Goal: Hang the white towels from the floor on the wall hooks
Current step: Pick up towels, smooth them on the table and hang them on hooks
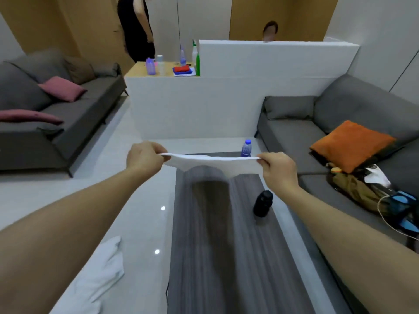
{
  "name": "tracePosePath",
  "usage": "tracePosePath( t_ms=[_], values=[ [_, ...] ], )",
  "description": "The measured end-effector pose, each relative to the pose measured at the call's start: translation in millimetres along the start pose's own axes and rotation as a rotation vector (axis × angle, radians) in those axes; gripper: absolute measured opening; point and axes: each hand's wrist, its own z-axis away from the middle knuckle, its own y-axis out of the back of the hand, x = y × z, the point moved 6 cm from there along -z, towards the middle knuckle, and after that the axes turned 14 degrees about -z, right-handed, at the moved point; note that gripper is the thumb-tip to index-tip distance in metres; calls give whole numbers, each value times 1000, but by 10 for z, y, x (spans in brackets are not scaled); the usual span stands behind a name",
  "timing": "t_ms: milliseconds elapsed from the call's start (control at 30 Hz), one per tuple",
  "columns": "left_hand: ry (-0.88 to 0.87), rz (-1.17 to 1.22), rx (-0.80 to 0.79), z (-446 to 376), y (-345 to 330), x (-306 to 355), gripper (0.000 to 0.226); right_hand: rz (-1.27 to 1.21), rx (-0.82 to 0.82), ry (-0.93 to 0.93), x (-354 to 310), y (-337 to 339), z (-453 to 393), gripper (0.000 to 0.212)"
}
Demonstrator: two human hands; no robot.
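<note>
- the left hand (145, 157) pinches one top corner of a white towel (210, 165) and the right hand (278, 168) pinches the other; each grip is narrow, closed on cloth.
- the towel is stretched between them, its long axis running left to right, held above the far end of the dark bench (226, 245), sagging a little in the middle.
- both hands are equally near it; no wall hooks are in view, so the next move likely calls for turning toward them.
- a second towel (99, 275) lies crumpled on the floor (140, 223), low on the left, nearer the left arm, just beside the bench.
</note>
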Motion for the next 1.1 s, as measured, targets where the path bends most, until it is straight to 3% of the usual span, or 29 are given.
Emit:
tracePosePath(
  t_ms=[333, 500, 700, 900, 1100],
  values=[
    [3, -170, -371, 1724, -1473, -925, 14, 101, -344, -223, 485, -380, 2399, 17],
    [5, -202, -564, 2545, -1849, -1403, 10, 148, -529, -389, 406, -391, 3526, 18],
    [-167, -396, -891, 3376, -2019, -1815, 29, 133, -770, -527, 188, -379, 4436, 17],
    [-116, -318, -766, 3238, -1994, -1819, 15, 142, -702, -542, 243, -418, 4303, 17],
    [-42, -310, -713, 2748, -2308, -1766, 17, 83, -676, -622, 623, -790, 3820, 12]
  ],
)
